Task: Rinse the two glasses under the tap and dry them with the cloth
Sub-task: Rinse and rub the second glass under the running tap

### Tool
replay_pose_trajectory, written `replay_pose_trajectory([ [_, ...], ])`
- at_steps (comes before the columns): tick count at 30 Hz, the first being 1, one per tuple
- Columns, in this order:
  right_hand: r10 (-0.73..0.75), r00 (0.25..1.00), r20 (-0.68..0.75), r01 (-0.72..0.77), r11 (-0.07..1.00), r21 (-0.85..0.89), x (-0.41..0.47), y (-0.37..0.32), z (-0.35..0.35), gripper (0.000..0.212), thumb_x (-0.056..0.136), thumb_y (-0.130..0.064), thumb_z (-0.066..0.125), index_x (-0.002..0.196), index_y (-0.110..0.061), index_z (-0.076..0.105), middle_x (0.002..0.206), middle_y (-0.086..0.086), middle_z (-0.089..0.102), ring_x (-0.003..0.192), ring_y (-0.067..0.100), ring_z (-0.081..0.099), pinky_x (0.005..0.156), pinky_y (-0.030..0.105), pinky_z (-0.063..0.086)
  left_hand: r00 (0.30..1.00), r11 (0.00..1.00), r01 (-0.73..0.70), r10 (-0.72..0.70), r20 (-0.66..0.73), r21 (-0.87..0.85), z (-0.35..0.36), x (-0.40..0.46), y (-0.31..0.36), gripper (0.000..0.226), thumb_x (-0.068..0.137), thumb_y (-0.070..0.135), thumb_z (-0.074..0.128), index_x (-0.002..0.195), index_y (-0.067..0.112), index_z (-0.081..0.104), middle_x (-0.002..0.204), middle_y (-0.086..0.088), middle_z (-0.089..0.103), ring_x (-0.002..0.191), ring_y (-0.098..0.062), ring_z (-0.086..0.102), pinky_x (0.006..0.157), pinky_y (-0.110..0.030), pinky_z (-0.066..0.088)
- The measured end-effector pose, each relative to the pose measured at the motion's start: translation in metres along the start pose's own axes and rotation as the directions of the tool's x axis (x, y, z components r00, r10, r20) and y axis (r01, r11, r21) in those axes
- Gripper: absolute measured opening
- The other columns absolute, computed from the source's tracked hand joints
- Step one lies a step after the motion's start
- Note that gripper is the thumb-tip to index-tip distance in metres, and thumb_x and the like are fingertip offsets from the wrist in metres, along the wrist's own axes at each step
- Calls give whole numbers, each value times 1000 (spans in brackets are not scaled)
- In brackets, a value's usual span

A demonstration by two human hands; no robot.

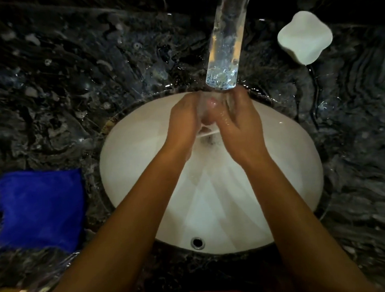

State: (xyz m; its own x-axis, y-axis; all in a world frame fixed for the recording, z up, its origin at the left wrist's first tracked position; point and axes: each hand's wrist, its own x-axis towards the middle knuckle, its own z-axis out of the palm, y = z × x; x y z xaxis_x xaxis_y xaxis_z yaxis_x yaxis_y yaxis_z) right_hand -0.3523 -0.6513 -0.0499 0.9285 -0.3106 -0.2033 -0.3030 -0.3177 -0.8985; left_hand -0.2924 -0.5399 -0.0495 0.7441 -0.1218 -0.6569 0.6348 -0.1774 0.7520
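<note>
I hold a clear glass [207, 131] between both hands over the white sink [291, 161], right under the end of the shiny tap spout [224, 51]. Water runs over the glass and my fingers. My left hand [184, 123] wraps its left side and my right hand [240, 123] its right side; most of the glass is hidden by them. The second clear glass [40, 291] is at the counter's front left edge, partly behind my left forearm. The blue cloth [40, 208] lies flat on the counter left of the sink.
The sink is set into a dark, wet marble counter [89, 73]. A white soap dish [304, 36] sits at the back right, beside the tap. The overflow hole [197, 242] is in the sink's near wall.
</note>
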Motion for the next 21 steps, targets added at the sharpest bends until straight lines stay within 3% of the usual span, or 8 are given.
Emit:
replay_pose_trajectory([
  [2, 43, 999, -3, -43, 998, -36, 5, 4, -2, 39, 96, -60, 52, 122, -31, 57, 110, -10, 72, 100, 7, 68, 83, 32, 55, 994, 998, 20, -27, 108, 61, 0, -1, 13, 49, 63, 49, 60, 96, 15, 73, 86, -9, 77, 72, -23, 69, 65, -35, 56],
  [4, 192, 981, -11, -191, 981, 36, 12, 2, -3, 24, 95, -52, 53, 104, -31, 61, 92, -9, 71, 83, 14, 69, 72, 36, 56, 993, 984, -17, -4, 114, 179, 0, -2, 13, 29, 75, 42, 63, 93, 21, 69, 84, -2, 78, 74, -21, 69, 61, -30, 55],
  [7, 469, 882, 41, -458, 834, 308, 25, -5, -6, 20, 88, -46, 57, 83, -31, 70, 68, -7, 70, 54, 12, 61, 46, 22, 42, 959, 951, -280, 270, 88, 130, -1, -10, 1, 10, 97, 32, 55, 104, 35, 61, 107, 0, 75, 103, -23, 72, 88, -40, 60],
  [9, 529, 831, 169, -551, 744, 378, 26, -4, -5, 28, 88, -47, 60, 86, -22, 73, 63, -3, 68, 42, 13, 51, 41, 19, 32, 906, 904, -421, 414, 93, 77, -1, -16, -5, 15, 95, 38, 56, 110, 39, 57, 114, -1, 72, 107, -17, 71, 93, -37, 58],
  [11, 504, 803, 319, -594, 628, 503, 20, 1, -4, 36, 94, -46, 59, 102, -14, 73, 73, 2, 70, 41, 15, 47, 39, 20, 31, 866, 863, -499, 492, 88, 78, -1, -17, -3, 19, 92, 43, 62, 110, 37, 60, 108, 4, 75, 101, -8, 71, 85, -24, 57],
  [14, 462, 735, 496, -674, 420, 608, 17, 12, -5, 50, 103, -57, 50, 118, -14, 70, 84, 9, 74, 45, 19, 56, 33, 18, 35, 883, 903, -429, 418, 211, 3, -8, -10, 7, 17, 91, 29, 73, 107, 37, 70, 100, 16, 78, 97, -2, 73, 80, -18, 56],
  [18, 465, 683, 563, -730, 433, 528, 17, 19, -2, 50, 103, -60, 49, 120, -20, 73, 103, 17, 79, 90, 45, 66, 31, 18, 35, 906, 956, -287, 289, 308, -51, -16, -1, 5, 27, 86, 27, 71, 112, 30, 75, 111, 0, 76, 103, -20, 71, 82, -29, 53],
  [21, 513, 714, 476, -698, 462, 548, 16, 20, 2, 43, 110, -45, 43, 106, -12, 71, 77, 11, 77, 48, 20, 67, 28, 17, 31, 913, 964, -251, 266, 308, -89, -9, -4, -3, 25, 88, 31, 69, 112, 26, 70, 102, 10, 74, 90, -2, 71, 67, -16, 51],
])
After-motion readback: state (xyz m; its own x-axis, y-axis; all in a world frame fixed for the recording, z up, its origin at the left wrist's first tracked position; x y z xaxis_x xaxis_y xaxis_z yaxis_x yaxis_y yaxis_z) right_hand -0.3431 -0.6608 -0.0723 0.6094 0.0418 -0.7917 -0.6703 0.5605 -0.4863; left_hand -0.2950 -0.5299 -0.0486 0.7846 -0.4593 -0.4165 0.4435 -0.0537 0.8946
